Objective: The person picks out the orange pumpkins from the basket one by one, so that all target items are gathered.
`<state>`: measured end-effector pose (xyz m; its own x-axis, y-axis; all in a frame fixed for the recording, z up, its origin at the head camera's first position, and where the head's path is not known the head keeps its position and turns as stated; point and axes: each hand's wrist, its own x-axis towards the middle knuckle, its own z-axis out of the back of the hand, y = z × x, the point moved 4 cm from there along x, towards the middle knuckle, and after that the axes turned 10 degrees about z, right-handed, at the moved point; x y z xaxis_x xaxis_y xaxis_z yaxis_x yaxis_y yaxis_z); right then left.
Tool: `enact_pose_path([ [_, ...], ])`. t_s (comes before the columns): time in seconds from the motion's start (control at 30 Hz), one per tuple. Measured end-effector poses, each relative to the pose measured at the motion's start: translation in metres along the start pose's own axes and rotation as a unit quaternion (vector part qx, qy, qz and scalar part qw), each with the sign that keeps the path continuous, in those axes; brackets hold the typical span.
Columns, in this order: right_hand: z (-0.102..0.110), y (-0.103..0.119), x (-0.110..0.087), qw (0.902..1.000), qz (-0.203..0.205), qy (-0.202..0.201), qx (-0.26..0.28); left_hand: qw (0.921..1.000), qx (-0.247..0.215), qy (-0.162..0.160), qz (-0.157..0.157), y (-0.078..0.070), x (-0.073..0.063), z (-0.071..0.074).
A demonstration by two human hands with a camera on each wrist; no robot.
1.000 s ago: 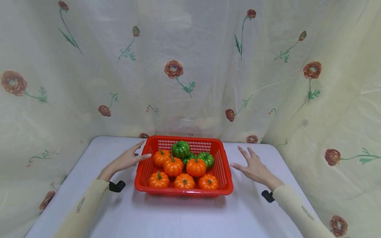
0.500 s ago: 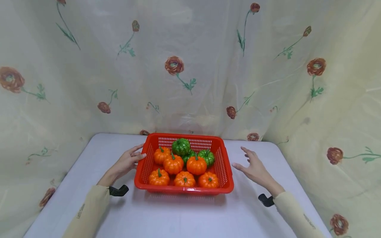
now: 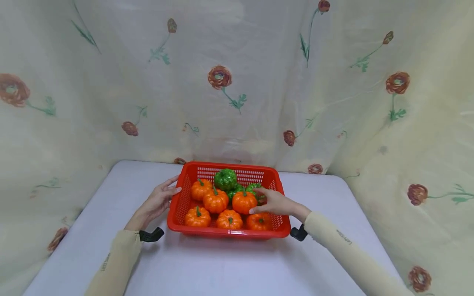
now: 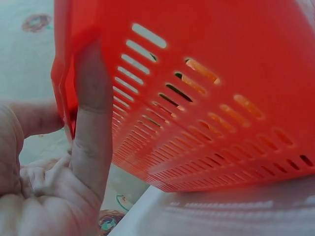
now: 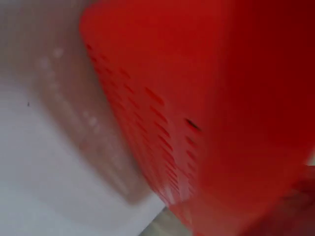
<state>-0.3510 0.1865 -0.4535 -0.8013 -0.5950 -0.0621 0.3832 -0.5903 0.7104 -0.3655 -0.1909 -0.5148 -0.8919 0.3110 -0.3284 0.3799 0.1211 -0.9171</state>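
A red plastic basket (image 3: 226, 232) with slotted walls stands on the table, holding several small orange pumpkins and three green ones. My left hand (image 3: 157, 202) grips its left rim; the left wrist view has the fingers hooked beneath the rim and the thumb at its outer side. My right hand (image 3: 275, 202) reaches in over the right wall, thumb and fingers spread at the right side of an orange pumpkin (image 3: 244, 202). Behind those fingers a green pumpkin (image 3: 254, 187) is partly covered. In the right wrist view the basket wall (image 5: 162, 113) hides the hand's fingers.
Under the basket is a white table (image 3: 222, 267). A pale curtain (image 3: 252, 49) printed with red flowers hangs behind the table and along both sides, close to the basket's far wall. Another green pumpkin (image 3: 225, 179) lies at the back of the pile.
My right hand has come left from beside the basket to over its inside, by the orange pumpkin. My left hand has closed on the left rim. The pumpkins keep their places.
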Motion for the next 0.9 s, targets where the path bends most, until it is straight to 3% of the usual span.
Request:
enact_pose_path([
  [0.1, 0.002, -0.004, 0.005, 0.9987, -0.04, 0.031, 0.008, 1.0, -0.006, -0.002, 0.002, 0.001, 0.0, -0.001],
  [0.33, 0.005, -0.002, 0.01, 0.9925, -0.099, 0.059, 0.041, 0.9997, 0.015, -0.013, 0.012, 0.0, -0.002, -0.001],
  [0.9, -0.002, 0.001, 0.028, 0.9917, -0.115, 0.034, 0.047, 0.9994, 0.016, -0.016, 0.025, -0.001, -0.001, -0.001],
])
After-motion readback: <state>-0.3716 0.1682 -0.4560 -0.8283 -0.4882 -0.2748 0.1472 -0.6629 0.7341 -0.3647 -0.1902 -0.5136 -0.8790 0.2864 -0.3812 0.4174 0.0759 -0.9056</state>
